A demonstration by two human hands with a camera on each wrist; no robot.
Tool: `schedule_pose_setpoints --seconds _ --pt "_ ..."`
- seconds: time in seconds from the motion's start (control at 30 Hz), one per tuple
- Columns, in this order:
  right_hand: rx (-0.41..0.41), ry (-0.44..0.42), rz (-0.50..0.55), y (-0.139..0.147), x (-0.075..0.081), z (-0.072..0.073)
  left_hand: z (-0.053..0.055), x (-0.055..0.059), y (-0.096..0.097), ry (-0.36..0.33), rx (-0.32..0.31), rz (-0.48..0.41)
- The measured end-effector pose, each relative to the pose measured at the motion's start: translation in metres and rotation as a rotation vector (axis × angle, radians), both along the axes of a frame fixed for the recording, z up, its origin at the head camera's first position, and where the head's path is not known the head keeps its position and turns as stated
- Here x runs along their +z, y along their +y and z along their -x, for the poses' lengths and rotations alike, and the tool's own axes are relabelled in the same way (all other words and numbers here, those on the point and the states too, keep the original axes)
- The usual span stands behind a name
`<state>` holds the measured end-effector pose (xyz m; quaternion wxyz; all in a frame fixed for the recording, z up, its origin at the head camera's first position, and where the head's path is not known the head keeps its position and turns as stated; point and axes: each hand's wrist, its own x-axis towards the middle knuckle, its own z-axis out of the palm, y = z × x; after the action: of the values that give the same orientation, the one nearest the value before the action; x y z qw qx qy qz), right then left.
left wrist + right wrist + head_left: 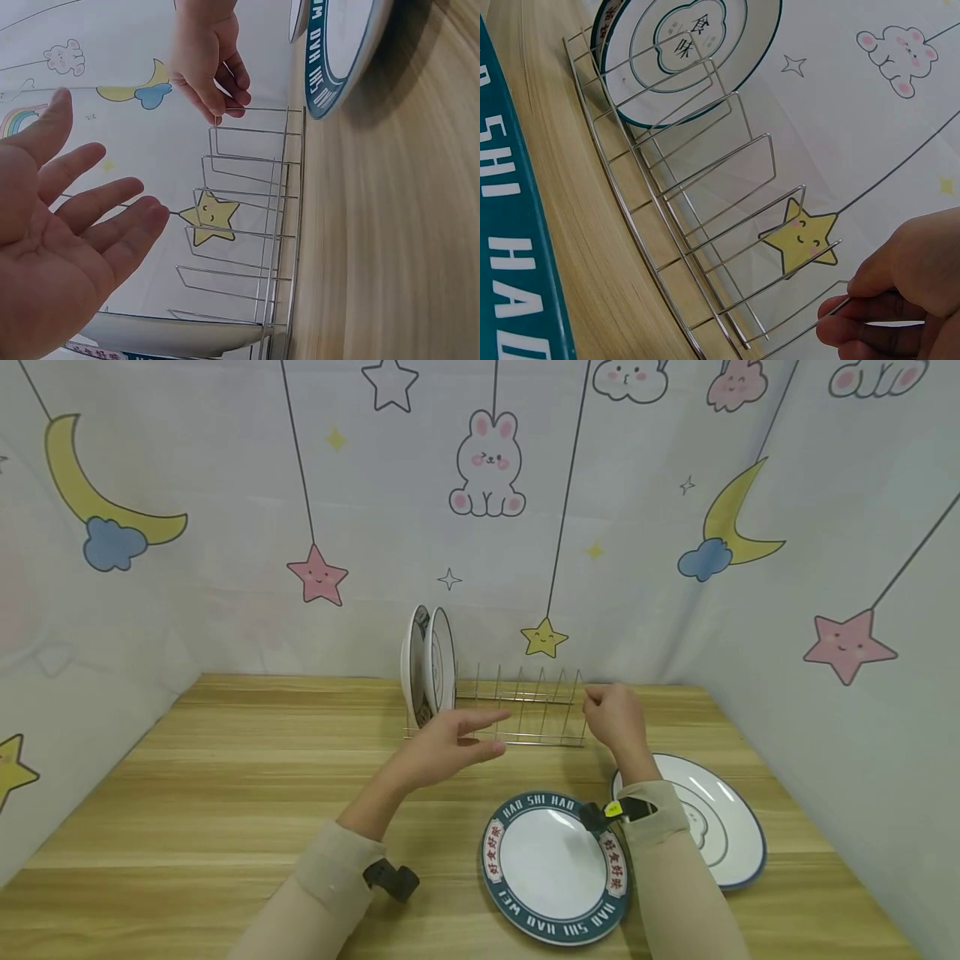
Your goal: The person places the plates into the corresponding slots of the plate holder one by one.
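I judge this as adjusting the wire rack (540, 744) on the counter (225, 793), two plates (442, 656) upright in its left end: my right hand (617, 720) pinches its right end, my left hand (442, 747) holds its fingers apart, so the next move likely needs a light, even touch.

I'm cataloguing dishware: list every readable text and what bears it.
"HAO SHI HAO": upper rim, teal-rimmed round white plate.
"HAO SHI HAO WEI": that plate's lower rim.
"好食好": red, at its sides; next character blurred.
"食" and "味": centre of a teal-edged white plate in the silver wire rack.
Too small to read: yellow label by the black right-wrist camera; centre of the blue-edged white oval plate.
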<state>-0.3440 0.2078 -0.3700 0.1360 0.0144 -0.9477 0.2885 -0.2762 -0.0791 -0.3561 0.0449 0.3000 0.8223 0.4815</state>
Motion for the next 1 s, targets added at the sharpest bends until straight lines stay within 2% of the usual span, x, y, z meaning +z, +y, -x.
schedule_pose_setpoints --seconds 0.33,0.57,0.73,1.0 --pt "0.009 0.012 -0.002 0.001 0.001 -0.001 0.005 -0.009 -0.002 -0.144 -0.116 -0.031" --pt "-0.006 -0.003 0.019 0.001 0.001 -0.001 0.007 -0.016 0.000 -0.132 -0.138 0.015" --pt "-0.002 -0.013 0.033 0.000 0.002 -0.002 0.009 -0.023 0.002 -0.143 -0.167 0.007" --pt "-0.004 -0.026 0.028 0.002 0.001 -0.002 0.010 -0.031 0.007 -0.249 -0.203 0.003"
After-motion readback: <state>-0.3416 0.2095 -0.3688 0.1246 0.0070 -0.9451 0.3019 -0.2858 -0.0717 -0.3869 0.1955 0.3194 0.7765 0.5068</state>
